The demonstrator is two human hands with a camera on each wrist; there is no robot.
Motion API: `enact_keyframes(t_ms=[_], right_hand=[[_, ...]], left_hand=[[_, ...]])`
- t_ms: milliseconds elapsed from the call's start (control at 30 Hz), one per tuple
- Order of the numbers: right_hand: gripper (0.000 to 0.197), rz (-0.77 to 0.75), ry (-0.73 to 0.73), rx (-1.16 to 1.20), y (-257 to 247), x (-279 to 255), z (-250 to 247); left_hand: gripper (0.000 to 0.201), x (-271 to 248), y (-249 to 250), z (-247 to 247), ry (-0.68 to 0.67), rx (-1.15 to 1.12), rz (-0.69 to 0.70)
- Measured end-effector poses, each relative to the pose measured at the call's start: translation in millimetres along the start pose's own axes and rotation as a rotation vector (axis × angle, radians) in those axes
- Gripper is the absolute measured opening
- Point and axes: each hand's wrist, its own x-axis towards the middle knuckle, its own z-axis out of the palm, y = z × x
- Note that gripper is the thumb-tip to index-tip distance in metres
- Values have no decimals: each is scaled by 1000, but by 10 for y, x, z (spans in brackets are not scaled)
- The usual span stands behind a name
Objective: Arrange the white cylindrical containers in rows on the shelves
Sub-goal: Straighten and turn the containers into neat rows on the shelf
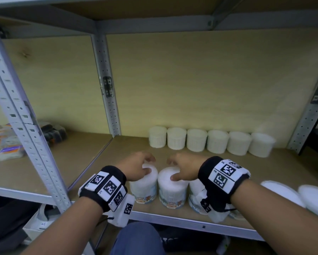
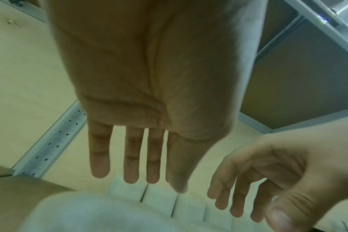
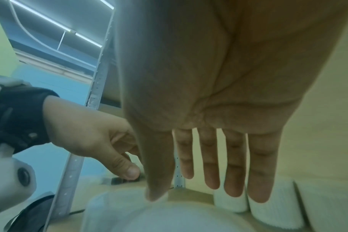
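Currently both hands hover palm-down, fingers straight and slightly spread, gripping nothing. Left hand (image 1: 138,167) is over the leftmost front tub (image 1: 143,186), thumb on its lid. Right hand (image 1: 183,169) is over the next tub (image 1: 172,188) just to the right, thumb touching that lid. Both tubs stand upright at the near edge of the shelf (image 1: 117,150), touching each other. Six white tubs (image 1: 209,140) sit in a row against the back panel, far side. More tubs lie blurred at near right.
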Motion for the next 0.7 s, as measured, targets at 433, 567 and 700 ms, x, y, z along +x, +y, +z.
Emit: enact_keyframes(t_ms=[433, 567, 700], right_hand=[[35, 277, 239, 112, 1525, -498, -572], [37, 400, 221, 95, 2082, -656, -678], [38, 484, 223, 87, 2550, -726, -721]], left_hand=[[40, 880, 1125, -192, 142, -124, 162], [40, 1259, 1563, -117, 99, -112, 208], [41, 1644, 1936, 3, 40, -94, 240]])
